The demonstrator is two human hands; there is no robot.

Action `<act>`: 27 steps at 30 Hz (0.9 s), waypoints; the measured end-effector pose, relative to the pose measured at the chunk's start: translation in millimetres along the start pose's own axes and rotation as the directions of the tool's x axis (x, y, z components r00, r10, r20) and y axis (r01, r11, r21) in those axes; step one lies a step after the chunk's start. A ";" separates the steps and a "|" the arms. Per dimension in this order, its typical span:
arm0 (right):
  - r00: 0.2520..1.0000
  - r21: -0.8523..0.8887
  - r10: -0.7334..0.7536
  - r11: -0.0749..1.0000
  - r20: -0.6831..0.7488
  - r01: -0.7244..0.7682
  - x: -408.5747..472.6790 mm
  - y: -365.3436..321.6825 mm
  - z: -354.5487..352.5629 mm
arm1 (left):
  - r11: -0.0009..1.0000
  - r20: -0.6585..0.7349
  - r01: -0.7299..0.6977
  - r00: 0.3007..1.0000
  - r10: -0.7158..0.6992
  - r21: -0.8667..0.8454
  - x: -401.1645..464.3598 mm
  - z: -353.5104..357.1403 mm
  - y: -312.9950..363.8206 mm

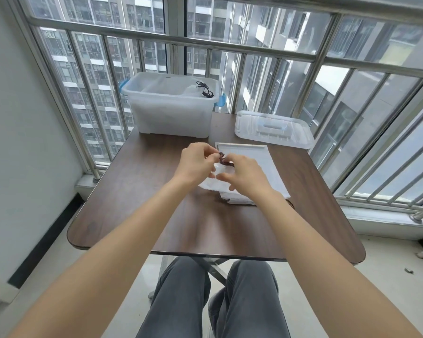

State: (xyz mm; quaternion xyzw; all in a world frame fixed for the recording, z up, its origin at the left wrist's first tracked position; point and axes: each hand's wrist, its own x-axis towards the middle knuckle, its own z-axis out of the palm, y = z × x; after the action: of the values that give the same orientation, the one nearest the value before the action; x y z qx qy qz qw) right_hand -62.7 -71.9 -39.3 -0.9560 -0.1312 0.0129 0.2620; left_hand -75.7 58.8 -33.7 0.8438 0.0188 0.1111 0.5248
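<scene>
On the dark brown wood-grain table [137,191], head view, centre of frame: both bare forearms reached forward from the bottom corners; the hands met just above the tabletop, near its far half.

Left hand [197,164]: fingers curled, thumb and forefinger pinching the thin dark brown cord [221,158] at its left end.

Right hand [247,176]: fingers curled over the top of the small white crumpled pouch [218,170], thumb stretched out beneath it; the fingertips were hidden behind the hand, so the exact contact with the cord could not be read.

The cord sat bunched between the two hands at the mouth of the pouch; the pouch was held between the hands, over the near-left corner of the flat white rectangular sheet [259,162] lying on the table; whether the pouch touched the sheet could not be told.

A low pile of white packets [237,200] lay under the right wrist, at the sheet's near edge.

Far left of the table: a translucent white plastic storage box [171,118] with blue latches, open, upright; inside it, white pouches with a tangle of black cords [205,90] at the right end.

Far right: the translucent plastic box lid [274,129], flat on the table, just beyond the sheet and apart from the box.

Behind: a steel window railing [156,36]; below the table edge, grey trousers [181,301].
</scene>
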 end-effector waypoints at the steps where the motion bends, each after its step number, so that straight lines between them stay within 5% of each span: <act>1: 1.000 0.021 0.006 1.000 -0.016 -0.005 1.7 0.5 -0.7 | 1.000 0.003 -0.007 1.000 0.007 0.003 0.6 -0.4 -1.2; 11: 0.965 0.467 0.047 0.881 -0.257 0.081 11.1 -12.8 -54.8 | 0.975 0.234 0.178 0.951 -0.205 0.129 26.9 -25.8 -2.1; 20: 0.896 0.631 0.202 0.769 -0.395 0.104 30.3 -18.4 -87.4 | 0.967 -0.067 -0.006 0.997 0.024 0.255 75.5 -67.0 55.4; 27: 0.863 0.635 0.120 0.728 -0.491 0.260 88.0 -54.9 -96.5 | 0.918 -0.304 -0.197 0.901 0.308 0.345 118.3 -112.6 92.4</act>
State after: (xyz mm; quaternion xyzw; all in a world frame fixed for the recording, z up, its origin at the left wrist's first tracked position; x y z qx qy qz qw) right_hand 17.8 -51.8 75.5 -0.7554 -0.0818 -0.1979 0.6192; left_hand 8.5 134.1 116.2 0.8761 0.0188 0.3239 0.3566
